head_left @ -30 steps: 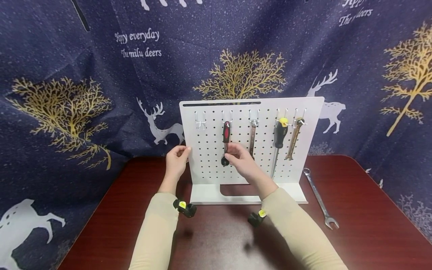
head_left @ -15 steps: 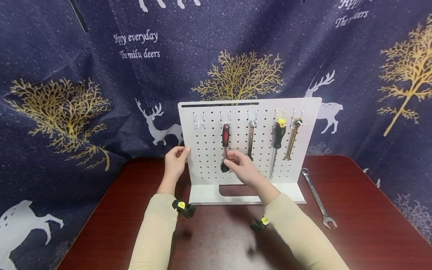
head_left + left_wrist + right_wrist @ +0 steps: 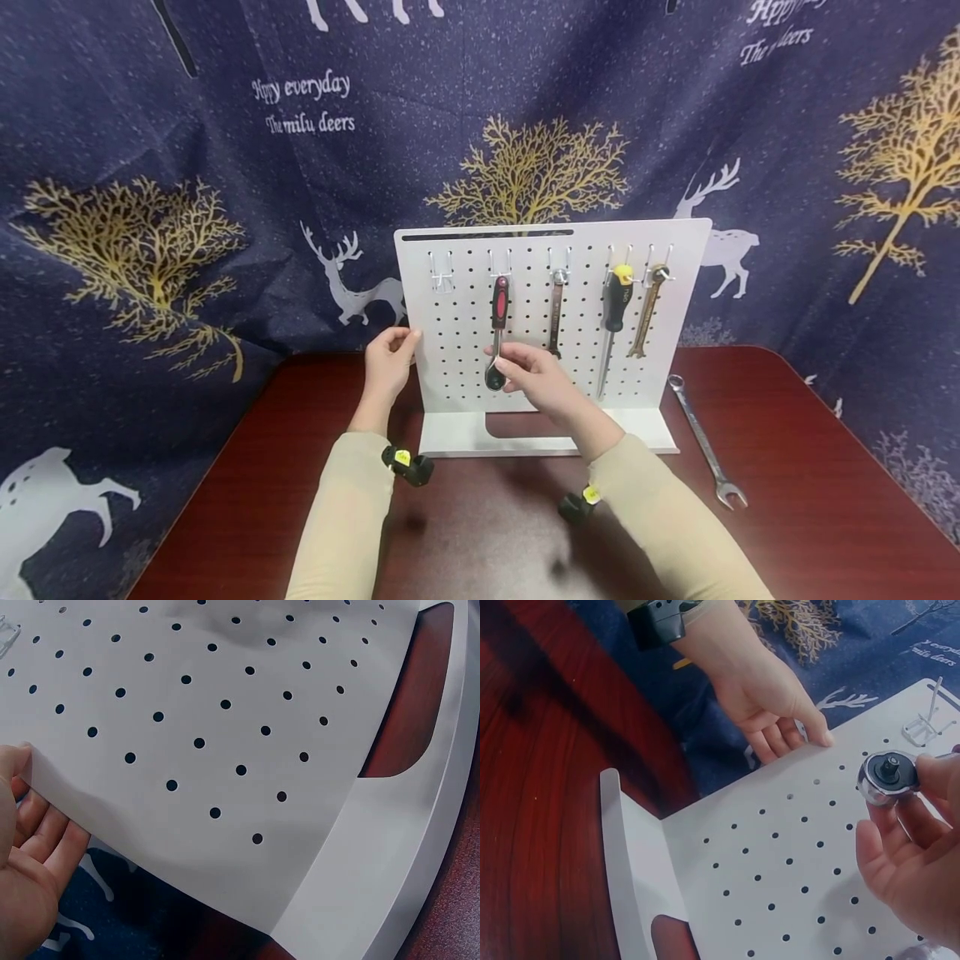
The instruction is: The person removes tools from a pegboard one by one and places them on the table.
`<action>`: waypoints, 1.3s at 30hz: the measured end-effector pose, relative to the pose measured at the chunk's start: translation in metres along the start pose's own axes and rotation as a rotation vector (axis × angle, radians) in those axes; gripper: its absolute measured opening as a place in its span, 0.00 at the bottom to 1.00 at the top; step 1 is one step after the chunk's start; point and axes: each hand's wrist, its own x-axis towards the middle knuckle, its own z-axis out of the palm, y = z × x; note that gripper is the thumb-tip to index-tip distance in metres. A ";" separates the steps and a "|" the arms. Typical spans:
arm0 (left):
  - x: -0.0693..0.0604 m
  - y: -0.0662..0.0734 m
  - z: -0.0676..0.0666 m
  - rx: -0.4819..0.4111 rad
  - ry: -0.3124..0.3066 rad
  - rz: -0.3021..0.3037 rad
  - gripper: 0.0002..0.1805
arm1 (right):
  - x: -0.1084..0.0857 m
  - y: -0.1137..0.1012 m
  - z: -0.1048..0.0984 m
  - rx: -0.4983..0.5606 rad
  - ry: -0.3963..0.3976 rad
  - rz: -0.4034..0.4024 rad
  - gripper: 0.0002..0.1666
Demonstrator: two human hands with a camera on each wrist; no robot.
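Note:
A ratchet wrench [image 3: 500,304] with a black and red handle stands upright before the white pegboard [image 3: 465,325], its handle end at a hook and its round head [image 3: 889,776] lowest. My right hand [image 3: 536,375] pinches its metal shank just above the head, thumb in front. Whether the handle end still sits on the hook, I cannot tell. At the board's left edge, my left hand [image 3: 390,350] grips the panel between thumb and fingers. In the left wrist view, the left hand's fingers [image 3: 52,840] lie behind the panel.
Right of the ratchet hang a combination wrench [image 3: 557,312], a yellow-and-black screwdriver [image 3: 617,304] and another wrench [image 3: 648,312]. A bare hook [image 3: 442,275] is at upper left. A large combination wrench [image 3: 701,442] lies on the red-brown table [image 3: 465,533], right of the board's base [image 3: 453,433].
My right hand has drawn the ratchet slightly downward, and its head has swung a little to the left. The left hand keeps its hold on the board's edge.

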 end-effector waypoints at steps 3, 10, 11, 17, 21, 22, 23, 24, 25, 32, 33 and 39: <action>0.000 0.000 0.000 0.007 -0.001 0.000 0.14 | 0.002 0.001 0.001 0.042 -0.026 -0.016 0.22; 0.000 0.000 -0.001 0.005 0.005 0.015 0.13 | 0.005 0.002 0.005 0.124 -0.060 -0.017 0.24; 0.000 0.000 -0.001 0.005 0.004 0.017 0.13 | 0.005 0.002 0.005 0.137 -0.061 -0.013 0.24; 0.000 0.001 0.000 -0.003 0.006 0.015 0.13 | 0.003 -0.001 0.005 0.165 -0.065 -0.003 0.24; 0.001 0.001 0.000 0.003 0.004 0.007 0.13 | 0.000 -0.005 0.004 0.035 -0.032 -0.033 0.21; 0.001 0.000 0.000 0.005 0.003 0.005 0.13 | -0.001 -0.007 0.004 -0.003 -0.020 -0.043 0.20; 0.001 0.000 0.000 0.007 0.003 0.002 0.14 | -0.002 -0.008 0.003 -0.035 -0.011 -0.051 0.20; 0.001 0.000 0.000 0.007 0.003 0.001 0.14 | -0.004 -0.009 0.003 -0.065 -0.003 -0.056 0.19; 0.000 0.001 0.000 0.007 0.003 0.000 0.14 | -0.005 -0.010 0.003 -0.092 0.002 -0.060 0.18; 0.000 -0.001 0.000 0.004 0.011 0.012 0.13 | -0.015 -0.012 0.001 -0.166 0.005 -0.093 0.15; 0.000 0.000 0.000 0.005 0.012 0.013 0.13 | -0.016 -0.013 0.001 -0.169 0.004 -0.101 0.14; 0.000 0.001 0.000 0.005 0.012 0.002 0.13 | -0.026 -0.012 -0.002 -0.168 -0.015 -0.131 0.11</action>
